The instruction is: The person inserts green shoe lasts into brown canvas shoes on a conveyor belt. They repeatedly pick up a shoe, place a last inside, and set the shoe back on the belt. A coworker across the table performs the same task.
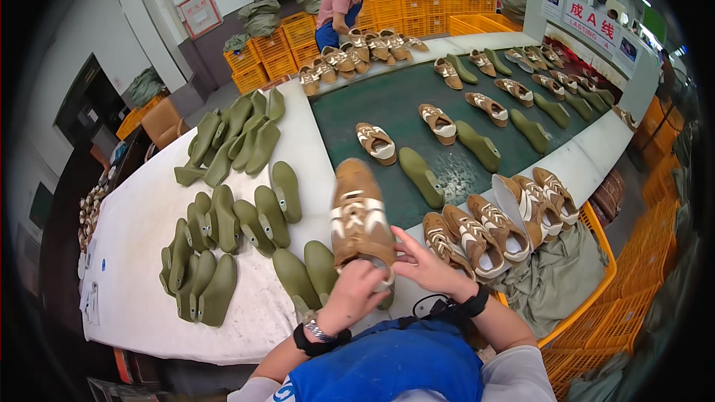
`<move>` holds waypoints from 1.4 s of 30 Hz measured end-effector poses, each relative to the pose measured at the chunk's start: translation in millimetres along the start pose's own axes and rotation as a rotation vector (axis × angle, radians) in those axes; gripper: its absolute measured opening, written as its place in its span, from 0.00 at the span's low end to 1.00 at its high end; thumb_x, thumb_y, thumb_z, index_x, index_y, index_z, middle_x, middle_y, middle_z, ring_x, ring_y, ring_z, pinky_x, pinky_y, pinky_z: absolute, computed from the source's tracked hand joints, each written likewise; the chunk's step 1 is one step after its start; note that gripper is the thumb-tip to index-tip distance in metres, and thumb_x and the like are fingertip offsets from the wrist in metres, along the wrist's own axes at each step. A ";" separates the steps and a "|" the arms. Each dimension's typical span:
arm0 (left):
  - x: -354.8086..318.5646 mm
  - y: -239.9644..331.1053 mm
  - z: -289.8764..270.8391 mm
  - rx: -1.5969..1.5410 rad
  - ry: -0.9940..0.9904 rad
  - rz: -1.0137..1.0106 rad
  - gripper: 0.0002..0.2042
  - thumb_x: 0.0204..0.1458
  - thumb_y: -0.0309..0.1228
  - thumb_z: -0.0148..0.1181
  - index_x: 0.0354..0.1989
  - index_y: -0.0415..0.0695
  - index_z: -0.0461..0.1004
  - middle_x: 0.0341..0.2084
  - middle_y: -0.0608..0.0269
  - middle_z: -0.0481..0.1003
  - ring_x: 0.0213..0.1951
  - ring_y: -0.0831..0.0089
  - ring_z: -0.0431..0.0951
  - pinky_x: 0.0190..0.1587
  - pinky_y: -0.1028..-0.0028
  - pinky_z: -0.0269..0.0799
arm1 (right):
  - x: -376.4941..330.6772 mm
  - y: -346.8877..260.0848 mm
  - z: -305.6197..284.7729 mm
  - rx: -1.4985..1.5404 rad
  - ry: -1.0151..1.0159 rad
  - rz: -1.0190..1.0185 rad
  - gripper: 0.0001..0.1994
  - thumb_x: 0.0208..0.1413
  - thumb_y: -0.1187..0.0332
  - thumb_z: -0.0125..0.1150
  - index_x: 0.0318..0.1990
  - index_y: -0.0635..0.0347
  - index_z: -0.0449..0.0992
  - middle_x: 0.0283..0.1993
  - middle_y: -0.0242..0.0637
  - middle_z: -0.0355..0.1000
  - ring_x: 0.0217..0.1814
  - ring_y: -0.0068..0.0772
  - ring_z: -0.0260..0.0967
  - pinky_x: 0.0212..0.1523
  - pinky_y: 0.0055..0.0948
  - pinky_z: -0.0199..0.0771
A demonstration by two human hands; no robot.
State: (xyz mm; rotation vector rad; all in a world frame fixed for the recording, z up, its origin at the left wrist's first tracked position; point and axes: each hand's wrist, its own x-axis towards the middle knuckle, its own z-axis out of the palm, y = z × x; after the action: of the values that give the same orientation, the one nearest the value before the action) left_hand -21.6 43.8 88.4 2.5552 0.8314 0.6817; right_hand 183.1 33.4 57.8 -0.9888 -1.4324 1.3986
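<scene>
Head view: white-topped counter [126, 290], smooth, scuffed, looks sheet-covered. Dark green flat belt [342, 115] set beside it, worn whitish patch near its close end. Olive-green foot-shaped lasts [218, 294] lie in clusters on the white: hard, satin finish, rounded toes, some with small round metal-looking inserts. More lasts on the belt, among brown-and-white sneakers [437, 123].

Piece in work: brown suede-look lace-up sneaker [358, 216], up off the counter, in front of the person. Toe points away, collar toward the body, upper facing the camera. Rounded matte toe, white bands on both flanks, lacing up the middle. Slightly blurred, so fine stitching doesn't read.

Left hand [353, 295]: grip closed at the collar, fingers curled on its edge. Right hand [424, 265]: fingertips on the heel-side flank, palm clear; can't tell if that grip is clamped or just resting.

Right of the hands: row of matching sneakers [469, 237] on the counter edge, leaning close together. Next to it, yellow-orange plastic crate [612, 262] with crumpled grey-green fabric [555, 286], soft, heavily creased.
</scene>
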 end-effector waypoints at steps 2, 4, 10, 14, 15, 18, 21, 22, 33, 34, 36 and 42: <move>6.1 5.6 9.0 -0.022 -0.054 0.078 0.18 0.39 0.26 0.66 0.41 0.42 0.70 0.38 0.54 0.68 0.44 0.54 0.69 0.48 0.61 0.65 | 8.3 6.0 9.9 0.110 0.059 -0.055 0.39 0.57 0.70 0.59 0.70 0.62 0.40 0.58 0.48 0.63 0.57 0.32 0.65 0.54 0.31 0.68; 9.0 10.6 14.8 -0.085 -0.027 0.079 0.18 0.39 0.27 0.66 0.40 0.42 0.70 0.39 0.54 0.68 0.44 0.54 0.69 0.48 0.61 0.65 | 12.7 11.3 12.9 0.199 0.149 0.047 0.39 0.56 0.72 0.59 0.70 0.64 0.41 0.57 0.47 0.64 0.55 0.31 0.66 0.52 0.30 0.69; -2.2 -15.0 3.5 -0.107 0.517 -0.154 0.23 0.46 0.23 0.62 0.53 0.38 0.67 0.48 0.53 0.71 0.52 0.57 0.71 0.55 0.63 0.66 | 14.8 6.1 0.6 0.424 0.179 0.107 0.35 0.56 0.74 0.56 0.69 0.64 0.44 0.57 0.44 0.66 0.53 0.26 0.67 0.50 0.26 0.70; -1.1 -51.7 1.4 -1.456 0.441 -0.617 0.22 0.60 0.35 0.52 0.60 0.39 0.60 0.54 0.57 0.68 0.55 0.65 0.70 0.58 0.64 0.65 | 12.1 -4.0 2.4 0.583 0.054 0.083 0.35 0.58 0.74 0.54 0.70 0.64 0.43 0.61 0.43 0.63 0.57 0.27 0.65 0.56 0.27 0.67; -2.6 -58.1 0.2 -1.818 0.338 -0.663 0.23 0.62 0.37 0.50 0.62 0.39 0.58 0.55 0.58 0.67 0.55 0.67 0.69 0.59 0.64 0.65 | 11.7 -5.5 5.0 0.596 0.009 0.092 0.35 0.58 0.73 0.54 0.70 0.64 0.43 0.62 0.43 0.62 0.58 0.27 0.65 0.57 0.27 0.66; -5.6 -67.4 0.3 -1.832 0.314 -0.616 0.24 0.63 0.42 0.47 0.62 0.41 0.59 0.57 0.56 0.67 0.56 0.67 0.69 0.59 0.65 0.66 | 11.3 -8.0 10.0 0.503 -0.080 0.095 0.37 0.57 0.74 0.55 0.70 0.65 0.41 0.65 0.43 0.57 0.62 0.29 0.62 0.61 0.29 0.62; -6.1 -70.9 -1.7 -1.805 0.320 -0.548 0.25 0.61 0.42 0.50 0.61 0.39 0.59 0.56 0.56 0.67 0.56 0.67 0.70 0.59 0.64 0.67 | 11.7 -9.6 8.1 0.279 -0.089 -0.007 0.38 0.56 0.76 0.57 0.70 0.66 0.40 0.66 0.43 0.56 0.64 0.30 0.59 0.62 0.29 0.61; -6.5 -70.6 -2.5 -1.869 0.295 -0.479 0.25 0.61 0.42 0.50 0.61 0.39 0.59 0.56 0.56 0.67 0.56 0.67 0.70 0.59 0.63 0.68 | 11.2 -10.4 7.6 0.264 -0.110 -0.025 0.38 0.57 0.76 0.57 0.70 0.66 0.40 0.66 0.43 0.56 0.64 0.30 0.58 0.62 0.30 0.60; -4.3 -70.0 5.3 -1.656 0.446 -0.623 0.18 0.61 0.34 0.52 0.56 0.38 0.64 0.48 0.56 0.73 0.47 0.68 0.77 0.48 0.68 0.76 | 16.2 11.7 14.1 0.221 -0.189 0.247 0.35 0.58 0.71 0.57 0.69 0.62 0.45 0.59 0.43 0.64 0.55 0.28 0.67 0.53 0.25 0.69; -6.3 -71.1 7.4 -1.658 0.487 -0.588 0.17 0.60 0.32 0.53 0.54 0.37 0.66 0.46 0.58 0.74 0.45 0.69 0.77 0.48 0.69 0.75 | 15.2 14.7 11.3 0.148 -0.166 0.289 0.35 0.58 0.70 0.58 0.70 0.61 0.46 0.59 0.44 0.64 0.54 0.28 0.68 0.52 0.25 0.70; -12.4 -74.3 8.3 -1.569 0.558 -0.693 0.15 0.62 0.32 0.50 0.53 0.37 0.67 0.46 0.57 0.74 0.46 0.68 0.77 0.48 0.68 0.75 | 8.4 18.1 10.0 -0.001 -0.038 0.192 0.34 0.58 0.63 0.59 0.69 0.57 0.51 0.51 0.39 0.70 0.44 0.24 0.70 0.43 0.24 0.72; -13.8 -65.1 9.4 -1.476 0.611 -0.735 0.18 0.64 0.42 0.43 0.52 0.41 0.66 0.45 0.58 0.74 0.46 0.64 0.76 0.50 0.63 0.74 | -4.0 9.7 14.6 -0.306 -0.251 -0.063 0.22 0.58 0.59 0.58 0.58 0.58 0.68 0.52 0.36 0.73 0.45 0.26 0.70 0.47 0.28 0.72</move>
State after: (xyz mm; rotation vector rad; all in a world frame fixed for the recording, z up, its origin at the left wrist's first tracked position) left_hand -55.3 82.8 45.2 0.6662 0.8293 1.1754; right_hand 170.0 25.7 48.2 -0.9704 -1.8898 1.3168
